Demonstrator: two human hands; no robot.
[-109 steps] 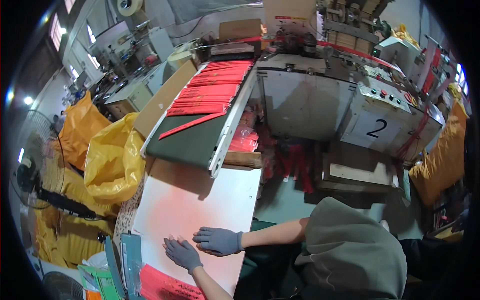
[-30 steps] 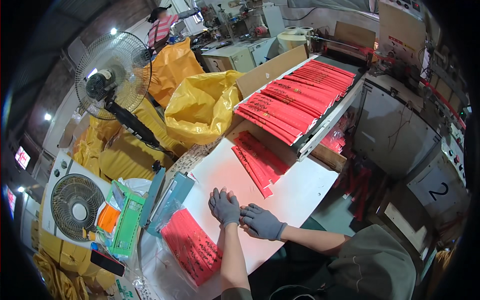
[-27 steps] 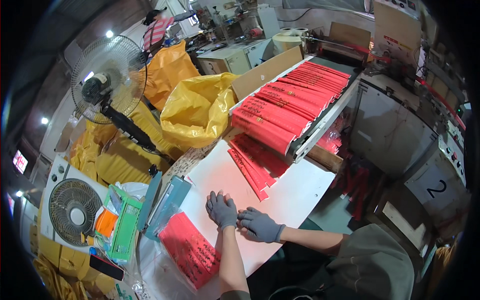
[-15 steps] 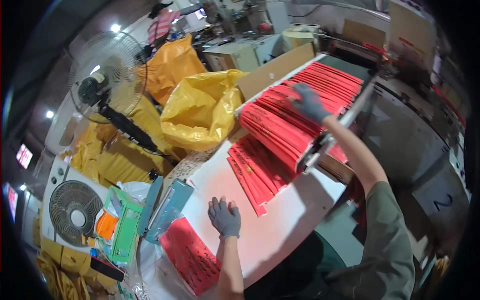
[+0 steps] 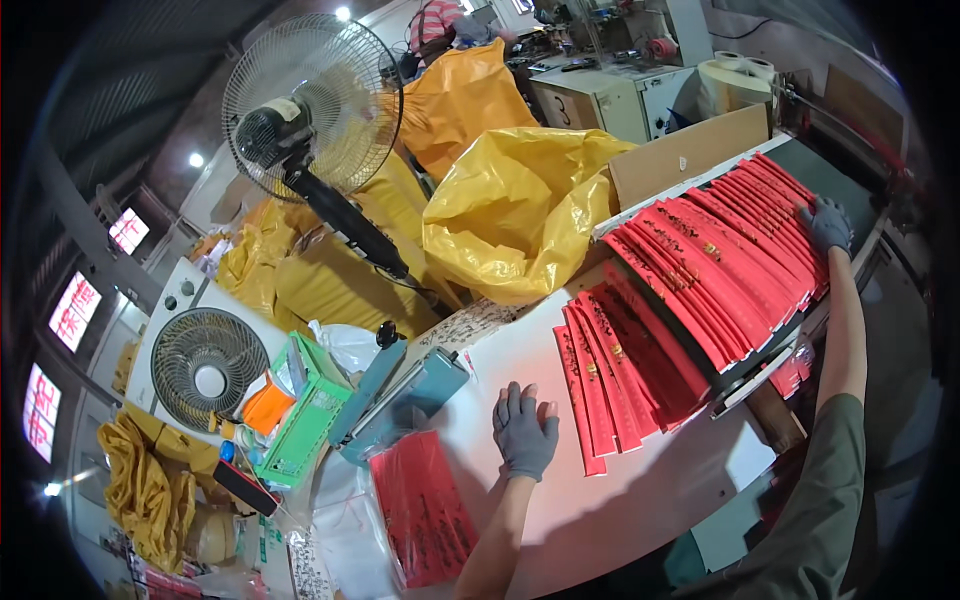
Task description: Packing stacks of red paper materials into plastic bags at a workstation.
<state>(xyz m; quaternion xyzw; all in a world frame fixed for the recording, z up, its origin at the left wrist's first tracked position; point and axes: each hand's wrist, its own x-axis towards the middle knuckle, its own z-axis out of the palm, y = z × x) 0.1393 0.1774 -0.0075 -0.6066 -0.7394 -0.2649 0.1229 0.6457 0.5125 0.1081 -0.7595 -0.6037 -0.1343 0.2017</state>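
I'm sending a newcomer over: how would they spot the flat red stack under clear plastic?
Find the white board below the dark green conveyor belt. At its left, below the teal hinged device and left of the grey-gloved left hand, lies the flat red stack with black markings. Clear plastic covers it, unlike the loose red strips fanned to the right.

The left hand (image 5: 526,440) wears a thin matte grey glove; at least two of its fingers (image 5: 515,402) show bare tips. Behind the fingers the fabric hugs the wrist. The right hand (image 5: 829,228) has a matching grey glove. Farther back from those fingers, beyond a bare forearm (image 5: 848,335), hangs a loose, creased olive-green sleeve (image 5: 815,490).
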